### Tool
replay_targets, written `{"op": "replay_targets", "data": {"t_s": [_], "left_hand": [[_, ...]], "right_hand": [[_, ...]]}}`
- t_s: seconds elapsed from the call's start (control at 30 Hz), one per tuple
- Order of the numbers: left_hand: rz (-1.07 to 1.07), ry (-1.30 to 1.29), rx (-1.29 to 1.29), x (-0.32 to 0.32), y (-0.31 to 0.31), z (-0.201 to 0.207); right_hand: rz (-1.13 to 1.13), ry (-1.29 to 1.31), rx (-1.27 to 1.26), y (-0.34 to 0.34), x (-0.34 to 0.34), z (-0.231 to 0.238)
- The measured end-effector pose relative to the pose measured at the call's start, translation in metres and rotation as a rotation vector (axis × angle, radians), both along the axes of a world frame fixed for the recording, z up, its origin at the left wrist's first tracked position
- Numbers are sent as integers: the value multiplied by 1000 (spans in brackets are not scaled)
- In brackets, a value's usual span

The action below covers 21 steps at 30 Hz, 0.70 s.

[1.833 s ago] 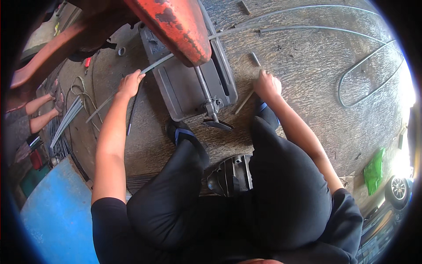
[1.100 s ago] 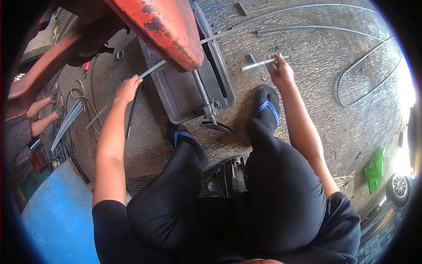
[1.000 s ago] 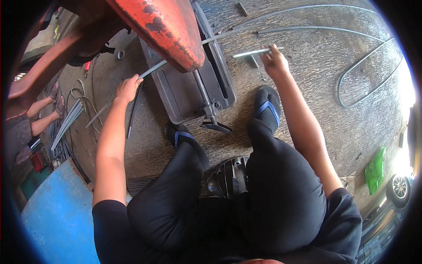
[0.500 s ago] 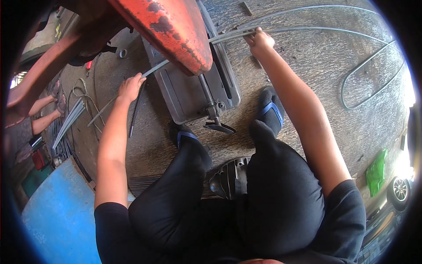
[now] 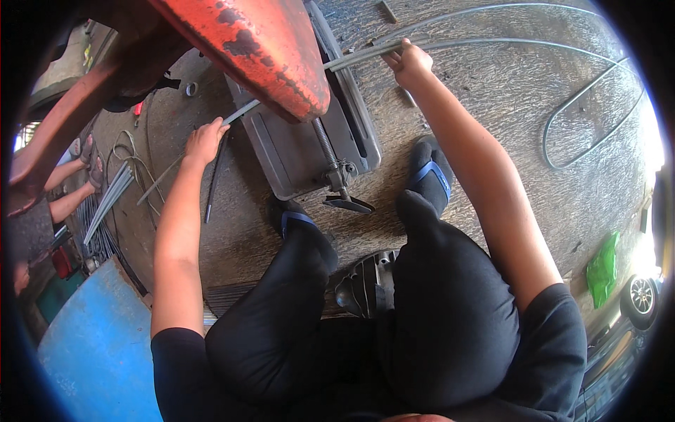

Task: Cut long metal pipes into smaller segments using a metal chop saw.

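A cut-off saw with a chipped red guard [image 5: 278, 60] and a dark grey base [image 5: 285, 158] stands on the floor in front of me. Thin grey metal rods [image 5: 362, 56] pass across it under the guard, which hides their middle. On the left, my left hand [image 5: 203, 142] is closed round the rods' short end, close to the base. To the right of the saw, my right hand [image 5: 411, 65] grips the rods, its fingers wrapped over them. A clamp screw [image 5: 325, 143] with a handle [image 5: 349, 204] sticks out of the base toward me.
Beyond my right hand the rods run far right, curving into a loop [image 5: 552, 133]. Cut rods [image 5: 109, 200] lie in a pile at left, near another person's feet [image 5: 91, 172]. A blue panel [image 5: 98, 337] is at lower left, a green bag [image 5: 602, 271] at right.
The red guard has shifted slightly left relative to the base. Both hands keep their hold on the rods and have barely moved; the whole view has shifted a little.
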<state>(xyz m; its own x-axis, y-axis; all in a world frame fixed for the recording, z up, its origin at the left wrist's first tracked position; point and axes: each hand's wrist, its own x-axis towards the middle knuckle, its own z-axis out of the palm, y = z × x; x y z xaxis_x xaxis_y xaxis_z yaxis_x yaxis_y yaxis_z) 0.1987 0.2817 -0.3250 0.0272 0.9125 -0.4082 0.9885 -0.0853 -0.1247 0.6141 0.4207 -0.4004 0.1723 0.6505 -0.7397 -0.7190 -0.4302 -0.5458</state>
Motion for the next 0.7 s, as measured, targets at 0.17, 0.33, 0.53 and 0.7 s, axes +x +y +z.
{"op": "replay_targets", "data": {"t_s": [0.17, 0.33, 0.53, 0.7], "left_hand": [[-3, -22, 0, 2, 0, 1], [-1, -11, -7, 1, 0, -1], [0, -16, -19, 0, 0, -1], [-7, -27, 17, 0, -1, -2]], "right_hand": [[-29, 33, 10, 2, 4, -7], [-14, 37, 25, 6, 7, -13], [-8, 59, 40, 8, 9, -19], [7, 87, 39, 9, 13, -21]]}}
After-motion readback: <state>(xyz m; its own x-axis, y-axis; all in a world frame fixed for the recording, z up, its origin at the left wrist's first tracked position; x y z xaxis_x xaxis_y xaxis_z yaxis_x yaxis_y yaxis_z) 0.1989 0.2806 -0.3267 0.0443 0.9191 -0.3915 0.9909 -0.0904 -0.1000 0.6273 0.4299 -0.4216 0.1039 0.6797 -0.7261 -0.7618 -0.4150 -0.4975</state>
